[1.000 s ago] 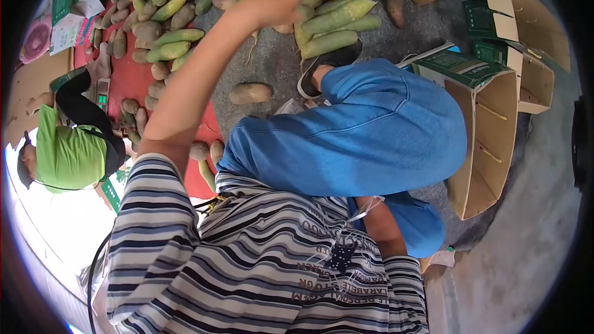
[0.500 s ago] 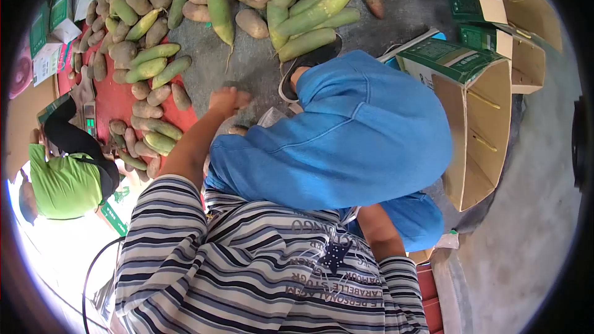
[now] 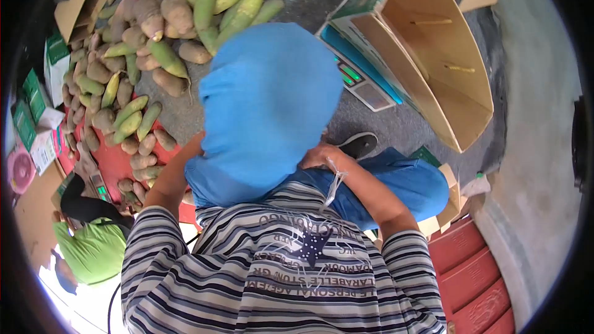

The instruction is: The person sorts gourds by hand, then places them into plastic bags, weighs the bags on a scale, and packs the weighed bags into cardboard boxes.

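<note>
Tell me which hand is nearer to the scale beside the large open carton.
Right. The right hand shows beside the raised knee, toward the scale; the left forearm reaches behind the knee's far side, its hand hidden.

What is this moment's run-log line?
left hand: hidden behind blue-trousered knee | right hand: at knee, grip unclear | radishes: loosely piled | scale: display lit

1. Right hand [image 3: 317, 155]: beside blue trouser knee [image 3: 269, 99], fingers partly hidden, grip unclear.
2. Left forearm [image 3: 176, 173] runs behind same knee; left hand hidden.
3. Upper left: pile of green radishes [image 3: 164, 62] and brownish roots [image 3: 177, 13], partly on red sheet [image 3: 114, 159].
4. Upper right: open cardboard box [image 3: 445, 55] beside scale [image 3: 365, 86], green digits lit.
5. Dark shoe [image 3: 359, 145] near right hand.
6. Lower left: person in green shirt [image 3: 93, 250].
</note>
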The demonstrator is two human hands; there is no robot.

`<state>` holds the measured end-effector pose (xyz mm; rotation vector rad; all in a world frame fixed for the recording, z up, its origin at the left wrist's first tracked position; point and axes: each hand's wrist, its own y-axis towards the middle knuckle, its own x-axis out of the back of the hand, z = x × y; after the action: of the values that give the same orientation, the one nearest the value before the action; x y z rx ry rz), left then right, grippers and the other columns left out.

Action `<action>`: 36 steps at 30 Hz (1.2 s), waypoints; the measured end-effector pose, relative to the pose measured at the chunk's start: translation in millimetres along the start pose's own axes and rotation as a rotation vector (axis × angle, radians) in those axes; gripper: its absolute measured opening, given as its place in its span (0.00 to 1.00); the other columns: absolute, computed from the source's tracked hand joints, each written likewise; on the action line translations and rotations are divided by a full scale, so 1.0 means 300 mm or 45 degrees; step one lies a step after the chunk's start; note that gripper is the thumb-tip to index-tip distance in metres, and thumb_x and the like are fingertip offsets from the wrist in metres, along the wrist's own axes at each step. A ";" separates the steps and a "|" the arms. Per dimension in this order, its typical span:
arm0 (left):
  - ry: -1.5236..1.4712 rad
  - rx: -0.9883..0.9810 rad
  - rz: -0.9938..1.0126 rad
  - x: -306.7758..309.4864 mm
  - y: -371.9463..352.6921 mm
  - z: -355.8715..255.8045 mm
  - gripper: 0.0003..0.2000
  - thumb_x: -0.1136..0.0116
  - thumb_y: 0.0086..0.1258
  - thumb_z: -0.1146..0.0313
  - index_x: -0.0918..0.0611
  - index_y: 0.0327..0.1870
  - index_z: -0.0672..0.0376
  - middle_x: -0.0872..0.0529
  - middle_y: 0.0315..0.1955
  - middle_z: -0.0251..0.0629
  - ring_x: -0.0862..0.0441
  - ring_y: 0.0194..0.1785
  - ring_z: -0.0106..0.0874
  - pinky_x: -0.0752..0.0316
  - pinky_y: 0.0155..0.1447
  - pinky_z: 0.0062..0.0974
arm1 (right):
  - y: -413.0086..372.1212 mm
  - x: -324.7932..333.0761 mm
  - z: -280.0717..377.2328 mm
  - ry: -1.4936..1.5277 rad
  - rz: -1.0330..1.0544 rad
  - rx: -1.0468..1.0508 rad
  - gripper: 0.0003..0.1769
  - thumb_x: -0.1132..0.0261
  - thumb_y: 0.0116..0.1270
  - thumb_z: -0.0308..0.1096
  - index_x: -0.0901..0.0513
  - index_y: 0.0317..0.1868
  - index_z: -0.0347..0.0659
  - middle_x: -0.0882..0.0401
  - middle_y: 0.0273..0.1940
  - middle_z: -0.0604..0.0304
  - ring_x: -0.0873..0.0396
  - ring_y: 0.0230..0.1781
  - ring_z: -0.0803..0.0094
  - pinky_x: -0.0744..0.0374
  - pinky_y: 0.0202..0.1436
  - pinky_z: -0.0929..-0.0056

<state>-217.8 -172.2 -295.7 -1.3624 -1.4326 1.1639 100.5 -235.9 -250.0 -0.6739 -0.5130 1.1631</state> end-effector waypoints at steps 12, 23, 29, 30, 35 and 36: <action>0.009 0.152 -0.161 0.065 -0.072 -0.052 0.24 0.42 0.61 0.56 0.26 0.55 0.62 0.19 0.44 0.45 0.20 0.47 0.41 0.24 0.48 0.38 | 0.055 -0.078 -0.118 0.206 -0.075 0.148 0.32 0.33 0.52 0.45 0.29 0.55 0.39 0.21 0.47 0.41 0.23 0.50 0.46 0.25 0.51 0.56; 0.042 0.286 -0.309 0.233 -0.116 -0.100 0.23 0.44 0.64 0.57 0.25 0.55 0.63 0.19 0.45 0.44 0.20 0.48 0.39 0.24 0.49 0.36 | 0.169 -0.166 -0.098 0.411 -0.129 0.295 0.28 0.33 0.50 0.46 0.23 0.51 0.44 0.20 0.44 0.43 0.21 0.46 0.49 0.25 0.50 0.59; 0.100 0.208 -0.481 0.290 -0.059 -0.108 0.22 0.45 0.65 0.58 0.25 0.55 0.63 0.19 0.46 0.44 0.20 0.48 0.38 0.25 0.50 0.35 | 0.277 -0.259 -0.118 0.311 -0.226 0.338 0.22 0.35 0.52 0.41 0.22 0.49 0.44 0.19 0.42 0.44 0.21 0.45 0.49 0.24 0.49 0.58; 0.101 0.192 -0.506 0.291 -0.054 -0.107 0.22 0.45 0.65 0.58 0.25 0.55 0.63 0.19 0.46 0.44 0.20 0.49 0.37 0.25 0.50 0.35 | 0.249 -0.234 -0.114 0.305 -0.223 0.306 0.22 0.36 0.53 0.41 0.22 0.49 0.43 0.19 0.42 0.44 0.21 0.45 0.49 0.25 0.49 0.58; 0.068 0.112 -0.650 0.307 -0.042 -0.070 0.21 0.46 0.66 0.58 0.25 0.55 0.63 0.18 0.47 0.43 0.20 0.49 0.36 0.25 0.51 0.34 | 0.164 -0.172 -0.075 0.396 -0.256 0.227 0.19 0.38 0.51 0.37 0.19 0.45 0.40 0.18 0.43 0.45 0.20 0.44 0.49 0.24 0.46 0.57; 0.062 0.098 -0.679 0.315 -0.042 -0.065 0.21 0.46 0.66 0.58 0.25 0.56 0.63 0.18 0.47 0.43 0.20 0.49 0.36 0.25 0.51 0.34 | 0.174 -0.176 -0.073 0.350 -0.245 0.181 0.20 0.37 0.51 0.38 0.19 0.45 0.40 0.18 0.43 0.44 0.20 0.45 0.49 0.24 0.47 0.57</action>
<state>-209.0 -76.1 -282.0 -0.8684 -1.5696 0.8179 64.1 -277.9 -303.9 -0.6348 -0.2538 0.9001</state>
